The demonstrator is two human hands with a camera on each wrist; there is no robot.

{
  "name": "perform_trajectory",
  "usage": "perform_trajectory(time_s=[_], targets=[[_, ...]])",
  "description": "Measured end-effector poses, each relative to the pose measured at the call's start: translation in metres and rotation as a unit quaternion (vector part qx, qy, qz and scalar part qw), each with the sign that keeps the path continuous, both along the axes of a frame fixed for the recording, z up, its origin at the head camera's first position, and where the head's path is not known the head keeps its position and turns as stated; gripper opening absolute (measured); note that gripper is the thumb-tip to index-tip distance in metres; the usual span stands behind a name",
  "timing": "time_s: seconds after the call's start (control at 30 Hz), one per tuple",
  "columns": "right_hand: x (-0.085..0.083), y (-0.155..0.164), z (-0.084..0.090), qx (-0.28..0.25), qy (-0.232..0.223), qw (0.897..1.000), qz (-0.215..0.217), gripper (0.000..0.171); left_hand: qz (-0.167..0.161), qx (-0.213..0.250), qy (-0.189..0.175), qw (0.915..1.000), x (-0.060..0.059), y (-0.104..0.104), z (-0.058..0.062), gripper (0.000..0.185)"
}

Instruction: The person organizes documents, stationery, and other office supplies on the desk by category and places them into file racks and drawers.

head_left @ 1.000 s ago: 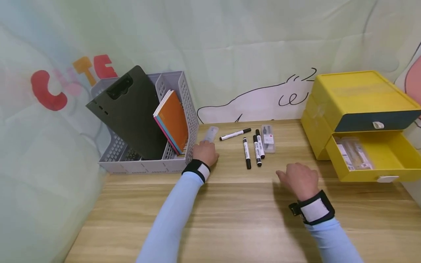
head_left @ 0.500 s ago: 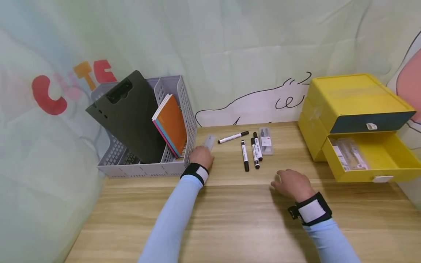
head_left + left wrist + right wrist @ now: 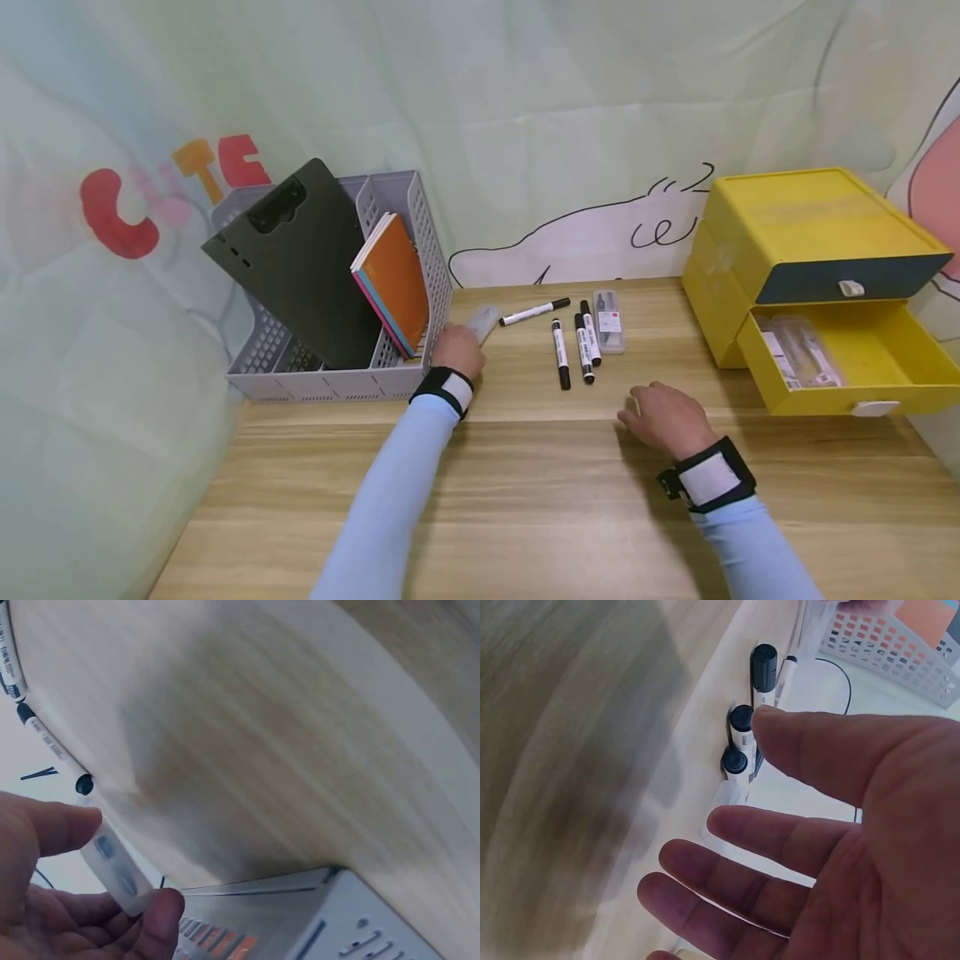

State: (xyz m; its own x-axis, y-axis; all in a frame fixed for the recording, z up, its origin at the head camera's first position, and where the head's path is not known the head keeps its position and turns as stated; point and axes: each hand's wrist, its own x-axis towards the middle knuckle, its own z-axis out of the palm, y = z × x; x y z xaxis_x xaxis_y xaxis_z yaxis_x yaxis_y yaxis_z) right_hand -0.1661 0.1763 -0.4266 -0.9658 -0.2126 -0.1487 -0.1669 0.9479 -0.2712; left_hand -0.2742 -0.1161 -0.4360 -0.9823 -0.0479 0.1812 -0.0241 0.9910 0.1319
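My left hand (image 3: pixel 457 351) is at the right side of the grey file rack (image 3: pixel 324 387), low by the table. It holds a small translucent plastic case (image 3: pixel 114 870) between thumb and fingers; something dark shows through the plastic. In the head view the case's far end sticks out past the hand, angled to the right. My right hand (image 3: pixel 667 419) hovers over the table in front of the markers, fingers loosely extended and holding nothing. Several black-capped white markers (image 3: pixel 561 354) lie between the hands, beside a clear case with a compass (image 3: pixel 609 323).
The rack holds a black clipboard (image 3: pixel 300 267) and notebooks with an orange cover (image 3: pixel 395 283). At right stands a yellow drawer unit (image 3: pixel 825 217), its lower drawer (image 3: pixel 892 342) pulled out with clear packets (image 3: pixel 806 354) inside. A printed curtain hangs behind.
My left hand has drawn back slightly toward the rack, and the case has turned to slant right. My right hand has shifted a little left, its fingers spreading. The markers stay put.
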Motion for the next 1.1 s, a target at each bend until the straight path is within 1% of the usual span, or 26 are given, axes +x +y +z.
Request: perform_trajectory(time_s=[0.17,0.27,0.4,0.53,0.67,0.83,0.97,1.1], targets=[[-0.002,-0.002,0.001,-0.003,0.005,1.000,-0.004,0.044,-0.015,-0.016,-0.008,0.9997,0.001,0.004,0.010,0.038],[-0.003,-0.003,0.001,-0.002,0.018,1.000,-0.002,0.045,-0.030,-0.030,-0.020,0.9989,0.002,0.012,0.015,0.036],[-0.004,-0.006,0.001,-0.001,0.049,0.999,0.006,0.045,-0.070,-0.047,-0.042,0.9955,0.005,0.026,0.020,0.038],[-0.004,-0.008,0.001,0.000,0.079,0.997,0.008,0.045,-0.118,-0.058,-0.065,0.9892,0.010,0.038,0.021,0.041],[-0.005,-0.010,0.001,-0.003,0.110,0.994,0.006,0.050,-0.169,-0.066,-0.095,0.9788,0.014,0.049,0.021,0.043],[-0.006,-0.013,-0.001,-0.009,0.147,0.989,0.006,0.057,-0.235,-0.068,-0.131,0.9607,0.019,0.059,0.021,0.050],[-0.007,-0.016,-0.002,-0.014,0.164,0.986,0.009,0.065,-0.278,-0.065,-0.138,0.9485,0.025,0.066,0.024,0.053],[-0.007,-0.019,-0.003,-0.023,0.182,0.983,0.020,0.072,-0.325,-0.060,-0.143,0.9329,0.030,0.070,0.027,0.053]])
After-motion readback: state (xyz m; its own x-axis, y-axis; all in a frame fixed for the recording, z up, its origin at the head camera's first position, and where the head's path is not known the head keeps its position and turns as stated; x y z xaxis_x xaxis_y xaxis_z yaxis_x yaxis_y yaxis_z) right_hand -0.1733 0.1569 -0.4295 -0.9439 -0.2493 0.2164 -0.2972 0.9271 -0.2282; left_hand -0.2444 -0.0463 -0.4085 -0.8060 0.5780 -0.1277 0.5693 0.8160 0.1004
